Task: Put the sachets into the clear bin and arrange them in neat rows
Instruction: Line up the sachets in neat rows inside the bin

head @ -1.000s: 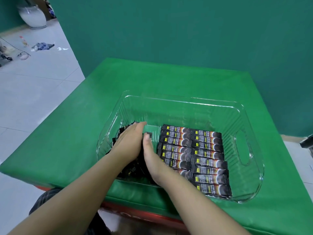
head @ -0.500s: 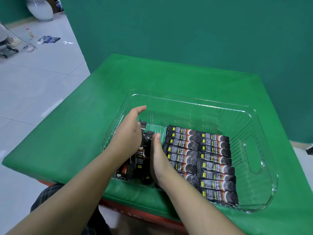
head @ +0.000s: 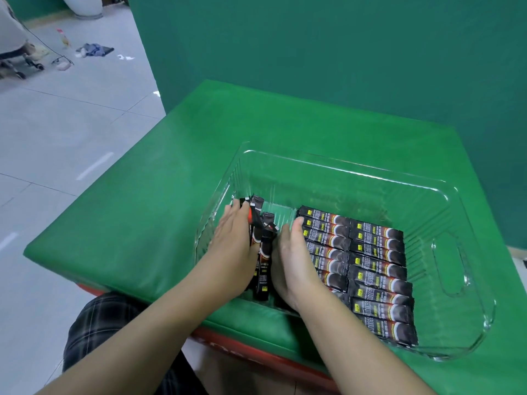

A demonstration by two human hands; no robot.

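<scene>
Black foil, loose sachets [head: 261, 252]: jumbled bunch standing on end betw. the two hands, near-left corner of clear bin [head: 356, 166].
Left hand [head: 232, 252]: fingers straight, flat vs. left side of bunch; pressing, not curled round it.
Right hand [head: 293, 263]: fingers straight, edge-on vs. right side of bunch, back of hand touching the neat rows [head: 370, 266].
Step, as judged: squeezing bunch together to square it up.
How to do well: keep palms parallel, even pressure both sides; tap ends level vs. bin floor; lay flat w/ labels same way as rows.
Watch: right hand nudging laid rows out of line; top sachets fanning out past left fingertips.
Rows: two columns, flat, mid-right of bin.
Bin: on green table [head: 171, 195], far part bare.
</scene>
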